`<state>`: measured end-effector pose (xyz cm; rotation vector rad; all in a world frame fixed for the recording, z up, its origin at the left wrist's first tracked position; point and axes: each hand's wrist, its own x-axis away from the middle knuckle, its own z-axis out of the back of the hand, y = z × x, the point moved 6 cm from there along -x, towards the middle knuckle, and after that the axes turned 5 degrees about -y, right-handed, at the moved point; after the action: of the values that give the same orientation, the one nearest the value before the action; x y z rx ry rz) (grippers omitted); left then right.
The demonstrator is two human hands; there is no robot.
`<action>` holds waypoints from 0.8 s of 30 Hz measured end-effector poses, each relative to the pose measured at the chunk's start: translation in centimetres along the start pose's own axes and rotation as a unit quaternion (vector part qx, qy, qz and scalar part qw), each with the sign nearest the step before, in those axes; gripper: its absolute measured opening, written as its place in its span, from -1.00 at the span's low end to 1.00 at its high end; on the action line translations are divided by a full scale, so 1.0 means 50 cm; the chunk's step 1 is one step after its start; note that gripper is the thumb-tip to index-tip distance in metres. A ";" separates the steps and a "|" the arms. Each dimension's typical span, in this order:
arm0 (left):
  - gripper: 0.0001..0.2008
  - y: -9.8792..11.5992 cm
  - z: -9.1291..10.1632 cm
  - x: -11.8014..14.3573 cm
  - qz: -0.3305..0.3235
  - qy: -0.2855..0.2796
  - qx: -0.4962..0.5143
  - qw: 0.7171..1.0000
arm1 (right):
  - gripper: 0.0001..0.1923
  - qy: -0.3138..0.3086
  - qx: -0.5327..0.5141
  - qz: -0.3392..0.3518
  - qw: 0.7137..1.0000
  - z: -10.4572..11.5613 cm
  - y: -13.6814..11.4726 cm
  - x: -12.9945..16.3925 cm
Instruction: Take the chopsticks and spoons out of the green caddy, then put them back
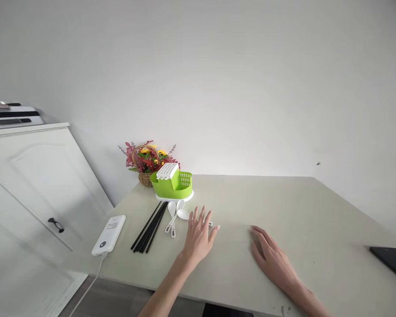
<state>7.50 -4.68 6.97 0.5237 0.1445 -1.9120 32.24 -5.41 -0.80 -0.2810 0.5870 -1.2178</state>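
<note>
My left hand (199, 235) is over the table with its fingers spread and nothing in its grasp. Beneath it lies a white spoon (183, 214); the bowl shows on one side and the handle's end on the other, while the fingers hide the middle. Whether they touch the spoon, I cannot tell. Just left, two more white spoons (172, 211) lie crossed. Beside these are several black chopsticks (151, 229) in a loose bundle. A green utensil holder (171, 189) with a white top and base stands behind them. My right hand (269, 253) rests on the tabletop, fingers extended, holding nothing.
A basket of artificial flowers (147, 160) stands behind the holder by the wall. A white power bank (109, 234) with a cable (90, 286) lies at the table's left edge. A black phone (392, 262) is at far right. A white cabinet (46, 189) adjoins the left side.
</note>
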 end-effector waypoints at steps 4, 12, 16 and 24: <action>-0.51 -0.021 -0.032 0.028 -0.002 -0.028 0.004 1.000 | -0.58 0.001 0.005 0.001 1.000 -0.001 0.001 0.000; -0.63 -0.065 0.020 0.130 0.040 -0.010 0.010 0.999 | -0.58 0.010 0.004 0.009 1.000 -0.005 0.004 0.006; -0.67 -0.070 0.038 0.150 0.062 0.007 0.017 0.998 | -0.56 0.006 0.010 0.008 1.000 -0.006 0.007 0.010; -0.67 -0.237 0.137 0.179 0.244 0.080 -0.065 0.964 | -0.55 -0.005 0.011 -0.014 1.000 -0.002 0.010 0.015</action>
<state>-7.97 -9.95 7.65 0.5648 0.2221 -1.3710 32.76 -5.96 -1.32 -0.2790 0.5621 -1.2489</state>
